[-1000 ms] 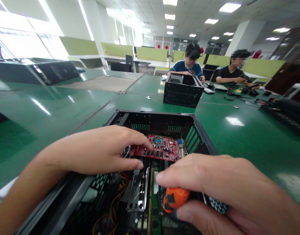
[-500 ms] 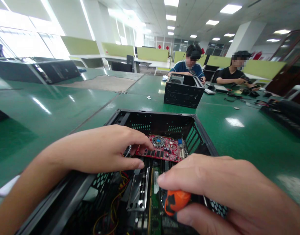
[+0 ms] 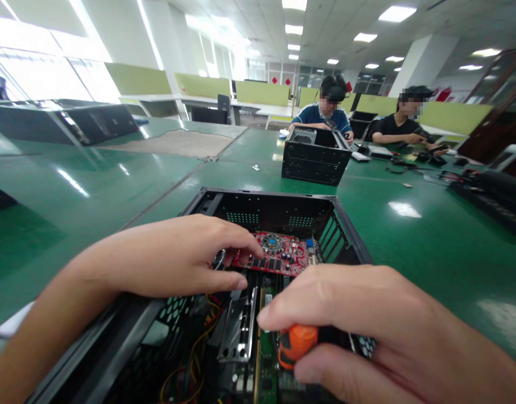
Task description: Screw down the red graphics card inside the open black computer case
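Note:
In front of me is an open black computer case point(image 3: 279, 197). A red graphics card point(image 3: 288, 259) with a round fan lies across its far end. My left hand point(image 3: 199, 255) reaches in from the left, thumb and fingers apart, index fingertip over the card's left part; its other fingertips are hidden. Near the right side, my right hand point(image 3: 367, 320) grips a screwdriver by its orange-and-black handle point(image 3: 299, 343); the shaft is out of sight. Between the hands are a silver metal bracket point(image 3: 238, 331) and a green memory module point(image 3: 266, 359).
Yellow and red cables point(image 3: 198, 348) run along the case's left inside. Beyond stands another black case point(image 3: 314, 163) on the green table point(image 3: 241, 163), with two people working behind it. A further case point(image 3: 98, 120) lies at left; dark parts point(image 3: 493, 196) lie at right.
My right hand has shifted slightly left with the screwdriver, its index finger now further over the memory module. My left hand stays where it was.

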The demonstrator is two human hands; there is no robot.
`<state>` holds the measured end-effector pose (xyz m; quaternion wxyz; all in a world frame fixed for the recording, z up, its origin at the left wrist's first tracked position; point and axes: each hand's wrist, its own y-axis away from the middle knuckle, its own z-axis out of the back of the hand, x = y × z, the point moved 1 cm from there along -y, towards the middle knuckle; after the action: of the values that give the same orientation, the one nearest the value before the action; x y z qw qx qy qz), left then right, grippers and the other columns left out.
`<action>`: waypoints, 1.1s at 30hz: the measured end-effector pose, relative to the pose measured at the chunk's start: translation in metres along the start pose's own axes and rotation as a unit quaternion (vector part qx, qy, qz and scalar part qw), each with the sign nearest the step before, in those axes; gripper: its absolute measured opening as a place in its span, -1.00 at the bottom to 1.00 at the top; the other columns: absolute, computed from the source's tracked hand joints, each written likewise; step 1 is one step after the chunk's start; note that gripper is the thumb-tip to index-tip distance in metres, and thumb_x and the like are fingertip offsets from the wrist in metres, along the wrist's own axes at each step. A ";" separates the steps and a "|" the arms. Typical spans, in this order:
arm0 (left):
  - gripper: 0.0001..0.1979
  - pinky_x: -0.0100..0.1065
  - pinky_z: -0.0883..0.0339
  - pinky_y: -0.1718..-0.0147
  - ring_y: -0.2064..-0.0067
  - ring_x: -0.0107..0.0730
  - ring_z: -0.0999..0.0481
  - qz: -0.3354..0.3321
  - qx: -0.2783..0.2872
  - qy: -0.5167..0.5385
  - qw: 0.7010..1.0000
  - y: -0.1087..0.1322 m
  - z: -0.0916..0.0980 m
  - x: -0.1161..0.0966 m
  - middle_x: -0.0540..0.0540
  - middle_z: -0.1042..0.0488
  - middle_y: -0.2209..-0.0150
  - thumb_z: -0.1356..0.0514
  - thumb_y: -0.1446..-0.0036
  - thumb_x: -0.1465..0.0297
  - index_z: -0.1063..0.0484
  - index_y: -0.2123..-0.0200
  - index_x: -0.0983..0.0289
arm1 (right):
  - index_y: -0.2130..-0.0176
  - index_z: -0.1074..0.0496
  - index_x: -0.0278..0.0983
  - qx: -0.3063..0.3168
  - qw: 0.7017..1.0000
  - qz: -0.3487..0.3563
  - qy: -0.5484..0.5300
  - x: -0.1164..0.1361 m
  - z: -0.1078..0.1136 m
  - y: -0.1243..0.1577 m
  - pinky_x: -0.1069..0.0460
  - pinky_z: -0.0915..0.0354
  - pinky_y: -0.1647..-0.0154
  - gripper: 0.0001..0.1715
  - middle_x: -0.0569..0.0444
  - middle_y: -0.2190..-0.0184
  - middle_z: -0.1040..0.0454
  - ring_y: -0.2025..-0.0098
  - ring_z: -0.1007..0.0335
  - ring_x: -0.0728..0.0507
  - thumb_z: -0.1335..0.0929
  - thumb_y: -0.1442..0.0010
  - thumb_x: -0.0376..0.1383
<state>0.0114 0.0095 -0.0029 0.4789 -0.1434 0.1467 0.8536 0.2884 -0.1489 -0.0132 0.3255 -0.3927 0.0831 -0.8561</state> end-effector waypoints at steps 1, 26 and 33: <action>-0.67 -0.16 -0.69 -0.08 -0.07 0.05 -0.93 0.000 0.001 -0.001 1.000 0.000 0.000 -0.001 0.04 -0.96 -0.11 -0.46 -0.49 0.16 -0.90 -0.22 -0.05 | -0.33 -0.87 0.00 0.000 1.000 0.006 0.008 -0.001 0.001 0.000 0.15 -0.74 -0.30 -0.61 0.20 -0.20 -1.00 -0.19 -0.99 -0.10 -0.48 -0.76 -0.32; -0.63 -0.24 -0.64 0.01 -0.04 -0.04 -0.94 -0.011 0.001 0.005 1.000 0.003 -0.001 0.000 0.00 -0.97 -0.09 -0.49 -0.51 0.18 -0.90 -0.30 -0.08 | -0.29 -0.69 -0.23 -0.120 0.986 0.002 0.112 -0.019 0.000 -0.011 0.05 -0.80 -0.12 -0.62 -0.03 -0.09 -0.97 -0.05 -0.98 -0.16 -0.34 -0.73 -0.43; -0.65 -0.22 -0.66 -0.06 -0.11 0.00 -0.94 -0.002 0.006 0.000 1.000 0.003 -0.001 0.000 0.02 -0.97 -0.14 -0.49 -0.50 0.18 -0.89 -0.27 -0.06 | -0.03 -0.74 -0.15 -0.085 0.993 0.001 0.084 -0.021 0.003 -0.011 0.04 -0.76 -0.01 -0.89 0.12 0.13 -0.89 0.14 -0.89 -0.14 -0.53 -0.64 -0.36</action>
<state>0.0090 0.0076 -0.0030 0.4818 -0.1405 0.1518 0.8515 0.2947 -0.1270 -0.0196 0.2836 -0.3456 0.1834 -0.8755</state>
